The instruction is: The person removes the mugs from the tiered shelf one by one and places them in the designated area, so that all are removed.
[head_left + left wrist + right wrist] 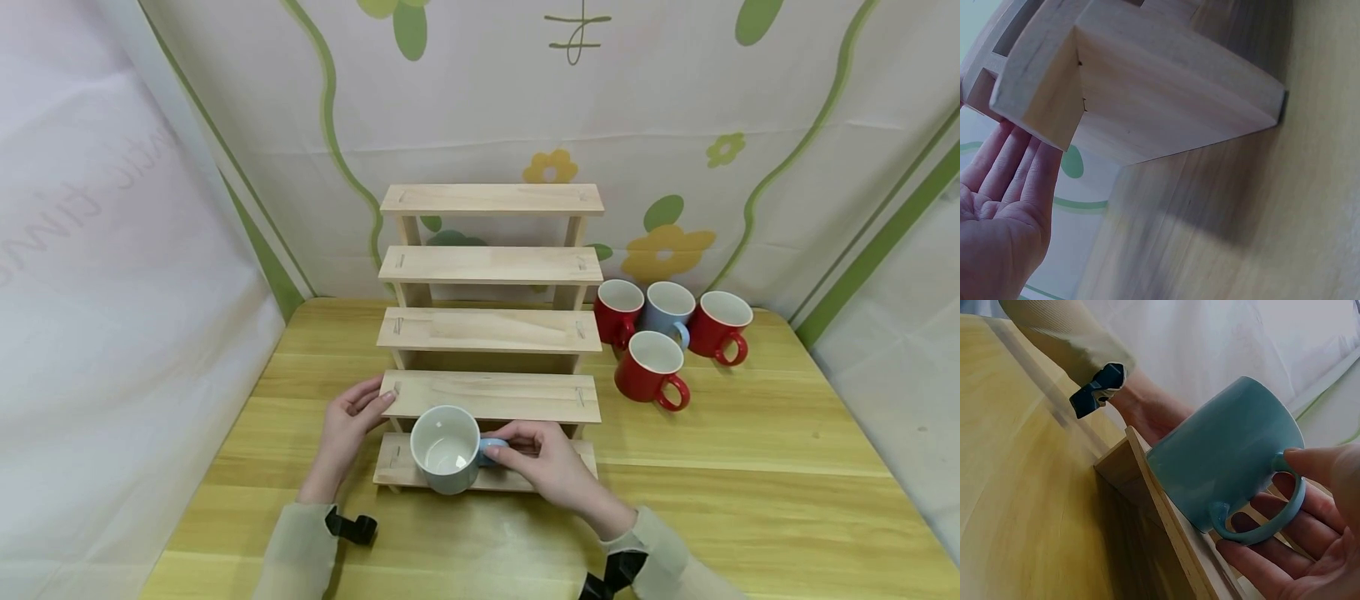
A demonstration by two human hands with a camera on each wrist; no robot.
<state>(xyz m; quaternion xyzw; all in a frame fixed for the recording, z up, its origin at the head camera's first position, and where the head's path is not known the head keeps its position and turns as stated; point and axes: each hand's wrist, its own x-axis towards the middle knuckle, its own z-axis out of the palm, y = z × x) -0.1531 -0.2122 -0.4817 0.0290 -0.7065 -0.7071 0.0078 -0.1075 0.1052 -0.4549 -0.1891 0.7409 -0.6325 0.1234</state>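
A light blue mug (446, 450) with a white inside is at the lowest board of a stepped wooden rack (491, 329), left of the board's middle. My right hand (551, 467) pinches its handle (1260, 531) from the right side, thumb on top and fingers beneath. In the right wrist view the mug's base is right at the board's surface. My left hand (352, 425) holds the left end of the second board from the bottom, its thumb on the upper face. In the left wrist view the lowest board's end hides those fingertips.
Right of the rack, on the wooden table (750, 467), stand a front red mug (637, 379), a second red mug (611, 321), a blue mug (660, 321) and another red mug (705, 333). A patterned cloth wall (465, 92) rises behind the rack.
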